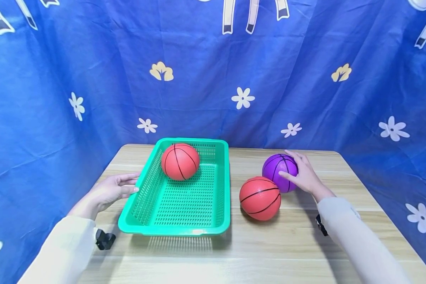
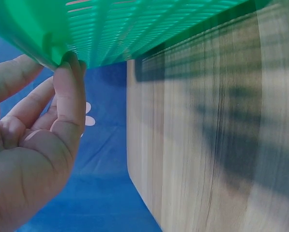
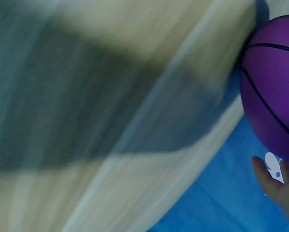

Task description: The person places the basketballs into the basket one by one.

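A green plastic basket [image 1: 230,185] with perforated walls stands left of the table's middle, an orange-red toy basketball [image 1: 180,161] inside at its far left. My left hand [image 1: 108,193] pinches the basket's left rim; in the left wrist view the thumb [image 2: 69,96] lies against that rim. To the right, a purple toy basketball [image 1: 278,171] sits behind a second orange-red basketball [image 1: 260,198]. My right hand [image 1: 303,175] is at the purple ball's right side, thumb and fingers spread. In the right wrist view fingertips come close to this ball; firm contact cannot be told.
A wood-grain table [image 1: 184,264] carries everything. Behind it and at both sides hangs a blue curtain [image 1: 198,106] with white flowers. Black wrist devices [image 1: 104,239] sit at both cuffs.
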The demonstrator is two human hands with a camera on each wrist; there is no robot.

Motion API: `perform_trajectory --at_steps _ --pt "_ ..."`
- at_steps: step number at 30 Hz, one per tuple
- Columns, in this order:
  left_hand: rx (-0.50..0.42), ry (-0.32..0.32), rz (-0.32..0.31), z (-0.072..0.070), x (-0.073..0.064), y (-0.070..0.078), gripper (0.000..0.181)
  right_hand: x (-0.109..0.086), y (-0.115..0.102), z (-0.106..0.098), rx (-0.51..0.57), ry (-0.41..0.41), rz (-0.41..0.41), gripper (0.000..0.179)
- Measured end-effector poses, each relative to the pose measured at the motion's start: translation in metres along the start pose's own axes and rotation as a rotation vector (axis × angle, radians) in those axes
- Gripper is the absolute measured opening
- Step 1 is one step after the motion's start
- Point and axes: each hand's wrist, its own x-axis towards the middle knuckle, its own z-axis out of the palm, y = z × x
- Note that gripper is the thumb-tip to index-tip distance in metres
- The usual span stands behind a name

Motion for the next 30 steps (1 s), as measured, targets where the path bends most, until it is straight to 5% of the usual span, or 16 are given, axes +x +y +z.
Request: perform_trajectory --at_steps 7,17,30 --pt "-0.041 -0.013 0.027 0.0 0.0 0.0 0.068 -0.006 0.004 0.005 0.027 -0.035 0.084 0.09" --pt "0.0 -0.001 -0.011 -0.001 0.0 -0.002 0.069 -0.004 0.005 0.004 0.03 -0.008 0.096 0.091" --pt "-0.028 -0.002 0.009 0.001 0.001 -0.002 0.065 0.016 -0.009 -0.029 0.021 0.082 0.089 0.087"
